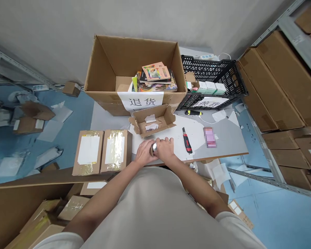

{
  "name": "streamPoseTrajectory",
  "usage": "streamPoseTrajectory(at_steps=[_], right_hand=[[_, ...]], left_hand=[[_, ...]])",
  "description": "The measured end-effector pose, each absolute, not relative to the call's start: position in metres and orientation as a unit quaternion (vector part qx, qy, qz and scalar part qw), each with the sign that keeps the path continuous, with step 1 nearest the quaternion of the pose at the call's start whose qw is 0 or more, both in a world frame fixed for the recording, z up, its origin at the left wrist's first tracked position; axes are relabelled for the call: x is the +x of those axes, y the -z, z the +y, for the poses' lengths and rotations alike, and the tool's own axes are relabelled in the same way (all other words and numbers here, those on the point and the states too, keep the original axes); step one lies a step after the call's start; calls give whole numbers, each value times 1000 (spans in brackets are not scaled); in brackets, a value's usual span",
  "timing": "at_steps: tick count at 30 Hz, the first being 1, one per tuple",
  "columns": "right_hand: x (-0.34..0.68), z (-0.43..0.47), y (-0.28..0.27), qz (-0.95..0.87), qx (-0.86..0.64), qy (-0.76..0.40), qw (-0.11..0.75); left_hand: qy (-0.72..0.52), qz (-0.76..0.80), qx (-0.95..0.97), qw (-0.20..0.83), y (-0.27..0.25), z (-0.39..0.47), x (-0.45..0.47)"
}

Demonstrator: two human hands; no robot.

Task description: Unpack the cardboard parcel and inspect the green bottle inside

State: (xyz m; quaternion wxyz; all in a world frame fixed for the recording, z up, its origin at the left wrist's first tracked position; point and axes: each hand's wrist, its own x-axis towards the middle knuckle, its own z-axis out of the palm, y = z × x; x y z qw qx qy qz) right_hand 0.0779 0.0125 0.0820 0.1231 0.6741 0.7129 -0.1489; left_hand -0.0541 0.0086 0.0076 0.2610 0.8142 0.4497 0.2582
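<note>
Your left hand (145,153) and right hand (165,149) meet at the near edge of the table (229,138), low and central before your torso. Both are closed, fingers curled, around a small item (154,147) with a round, silvery top; the rest of it is largely hidden by your fingers. The item sits between your palms; whether it also touches the table, you cannot tell from this angle.

Just beyond your hands lies a small carton (152,111), open and torn at the rim, with white paper (150,118) inside. To your right rests a red-and-black knife (187,141), well apart from your right hand; farther right is a pink object (209,137), blurred. A yellow-and-black tool (193,113) lies beyond the knife, near the crate.

To your left stand two taped boxes (103,152), side by side, each bearing a white label. At the back of the table, a large box (106,100), open-topped, holds a pile of books (155,77) and carries a white paper sign (141,100) on its front. Beside it, a black crate (209,63) holds small white-and-green packs (209,88).
</note>
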Motion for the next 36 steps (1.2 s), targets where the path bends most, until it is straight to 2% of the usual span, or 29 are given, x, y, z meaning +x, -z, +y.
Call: streamPoseTrajectory(at_steps=[5,15,28,36], right_hand=[[86,6,-84,716,673,167,78],[96,-4,-80,732,659,167,49],[107,-14,-76,767,625,125,-68],[105,-15,-74,763,627,132,-82]], left_hand=[[-256,455,811,263,-7,8,-52],[-257,454,807,275,-8,7,-49],[-268,475,778,312,-14,16,-47],[-267,472,783,305,-12,15,-48]])
